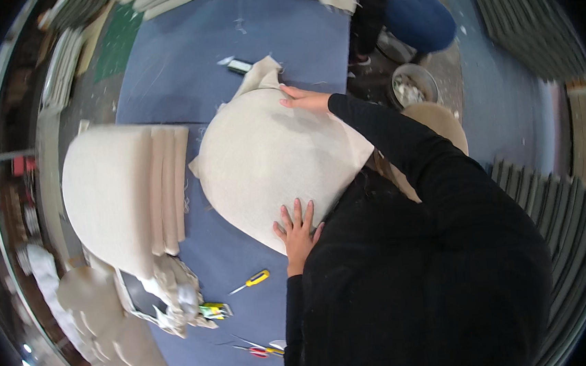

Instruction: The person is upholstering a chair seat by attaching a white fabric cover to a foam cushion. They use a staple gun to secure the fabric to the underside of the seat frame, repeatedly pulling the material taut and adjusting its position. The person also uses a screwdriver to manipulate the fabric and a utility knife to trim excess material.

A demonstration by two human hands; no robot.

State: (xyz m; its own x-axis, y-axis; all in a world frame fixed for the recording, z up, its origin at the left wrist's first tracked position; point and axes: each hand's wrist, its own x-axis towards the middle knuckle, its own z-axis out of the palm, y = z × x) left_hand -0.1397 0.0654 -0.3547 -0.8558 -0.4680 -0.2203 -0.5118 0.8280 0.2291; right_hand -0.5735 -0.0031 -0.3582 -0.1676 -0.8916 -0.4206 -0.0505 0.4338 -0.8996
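Note:
In front of my body lies a large cream fabric-covered cushion (270,154), rounded on its left side, with pointed cloth corners. My left hand (299,239) presses flat on its near edge, fingers spread. At the far edge, my right hand (306,101) rests on the cover with fingers stretched out, beside a loose flap of cream cloth (260,77). Neither hand grips anything that I can see. A yellow-handled screwdriver (251,281) lies on the blue table left of my left hand. The cushion's underside is hidden.
Several finished-looking cream cushions (111,190) stand stacked at the left. A small dark-and-white object (238,66) lies beyond the cushion. Scissors (259,351) and cloth scraps (178,295) are on the near table (223,257). A bucket (415,85) and blue round stool (420,18) stand right.

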